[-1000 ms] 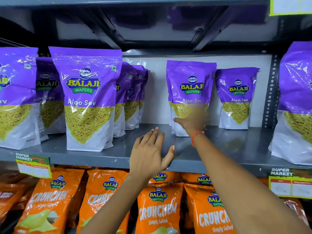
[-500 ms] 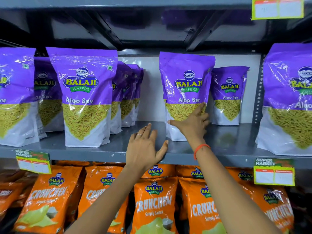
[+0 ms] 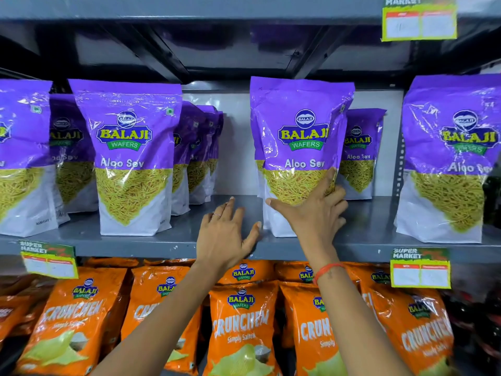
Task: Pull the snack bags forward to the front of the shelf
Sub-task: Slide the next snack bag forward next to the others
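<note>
Nearest me, the lower tier: a row of orange foil Crunchem chip bags (image 3: 241, 329), upright, packed side by side. My forearms cross in front of them. A thin orange thread band (image 3: 326, 269) circles my right wrist.

Above that, the grey metal shelf (image 3: 135, 244), with a green-and-yellow price tag (image 3: 48, 259) clipped to its front lip at left and another (image 3: 420, 268) at right.

My left hand (image 3: 226, 234) lies flat on the bare shelf, fingers spread, holding nothing, thumb tip just beside the bottom left corner of the purple-and-white Aloo Sev snack bag (image 3: 299, 137). A ring shows on one finger.

My right hand (image 3: 317, 210) is pressed against the lower front of that bag, thumb stretched left across its clear window, fingers wrapping the right edge. The bag stands upright near the front of the shelf, between my hands.

Just behind it to the right, a second Aloo Sev bag (image 3: 362, 150) stands further back, partly hidden.

Left, a front purple bag (image 3: 130, 158) at the lip, a file of the same bags (image 3: 198, 158) behind it. Far right, another purple bag (image 3: 450, 158) at the front.

Rearmost, the white back panel (image 3: 235, 147).
</note>
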Demonstrator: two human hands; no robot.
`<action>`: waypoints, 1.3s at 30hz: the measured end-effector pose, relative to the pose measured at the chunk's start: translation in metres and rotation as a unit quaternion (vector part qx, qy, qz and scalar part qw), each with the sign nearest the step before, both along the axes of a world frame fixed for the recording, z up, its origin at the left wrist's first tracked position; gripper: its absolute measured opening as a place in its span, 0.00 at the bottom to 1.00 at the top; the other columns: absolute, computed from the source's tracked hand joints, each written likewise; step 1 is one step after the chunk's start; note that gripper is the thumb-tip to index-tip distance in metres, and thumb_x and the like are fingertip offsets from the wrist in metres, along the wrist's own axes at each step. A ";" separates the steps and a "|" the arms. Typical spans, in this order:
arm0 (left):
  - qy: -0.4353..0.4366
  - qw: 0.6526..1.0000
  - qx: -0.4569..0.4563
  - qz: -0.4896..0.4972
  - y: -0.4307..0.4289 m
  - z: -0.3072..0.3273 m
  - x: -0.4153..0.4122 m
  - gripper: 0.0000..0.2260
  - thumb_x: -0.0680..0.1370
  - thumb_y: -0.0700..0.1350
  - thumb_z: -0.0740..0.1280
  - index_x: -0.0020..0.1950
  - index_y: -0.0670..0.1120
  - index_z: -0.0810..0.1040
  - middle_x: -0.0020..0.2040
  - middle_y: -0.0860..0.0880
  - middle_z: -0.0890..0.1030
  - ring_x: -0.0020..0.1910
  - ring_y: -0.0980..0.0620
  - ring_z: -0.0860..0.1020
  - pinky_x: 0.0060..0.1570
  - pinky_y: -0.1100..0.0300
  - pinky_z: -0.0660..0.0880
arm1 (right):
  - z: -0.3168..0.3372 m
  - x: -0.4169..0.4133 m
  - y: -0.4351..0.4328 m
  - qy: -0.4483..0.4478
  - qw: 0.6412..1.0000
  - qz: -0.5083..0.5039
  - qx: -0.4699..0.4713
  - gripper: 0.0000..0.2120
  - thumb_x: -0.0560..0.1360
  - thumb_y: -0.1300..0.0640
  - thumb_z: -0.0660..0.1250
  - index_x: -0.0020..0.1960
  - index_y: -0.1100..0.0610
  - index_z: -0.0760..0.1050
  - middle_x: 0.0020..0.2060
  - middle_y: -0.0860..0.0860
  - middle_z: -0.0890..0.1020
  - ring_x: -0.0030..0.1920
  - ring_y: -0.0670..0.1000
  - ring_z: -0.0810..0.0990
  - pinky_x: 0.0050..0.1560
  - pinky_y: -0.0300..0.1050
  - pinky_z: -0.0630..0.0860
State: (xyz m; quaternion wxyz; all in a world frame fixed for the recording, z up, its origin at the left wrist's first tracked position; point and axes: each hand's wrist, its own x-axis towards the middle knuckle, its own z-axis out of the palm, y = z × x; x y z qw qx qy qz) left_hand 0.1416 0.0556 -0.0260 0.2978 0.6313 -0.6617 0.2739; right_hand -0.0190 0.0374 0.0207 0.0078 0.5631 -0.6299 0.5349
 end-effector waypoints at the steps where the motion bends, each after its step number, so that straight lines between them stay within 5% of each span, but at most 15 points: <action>1: 0.000 1.000 0.000 -0.001 0.000 0.000 0.000 0.30 0.76 0.63 0.47 0.61 0.43 0.76 0.67 0.38 0.74 0.63 0.40 0.74 0.56 0.46 0.71 | 0.000 -0.001 0.003 0.002 1.000 -0.003 -0.003 0.67 0.52 0.28 0.73 0.77 0.55 0.43 0.64 0.60 0.65 0.60 0.63 0.67 0.56 0.61 0.71; 39: 0.006 0.999 0.038 0.008 0.005 0.004 -0.002 0.34 0.75 0.65 0.41 0.66 0.46 0.72 0.71 0.40 0.69 0.68 0.42 0.68 0.63 0.46 0.65 | -0.010 -0.002 0.015 -0.005 0.997 -0.049 -0.057 0.64 0.51 0.22 0.67 0.76 0.54 0.49 0.64 0.60 0.67 0.58 0.62 0.69 0.53 0.59 0.71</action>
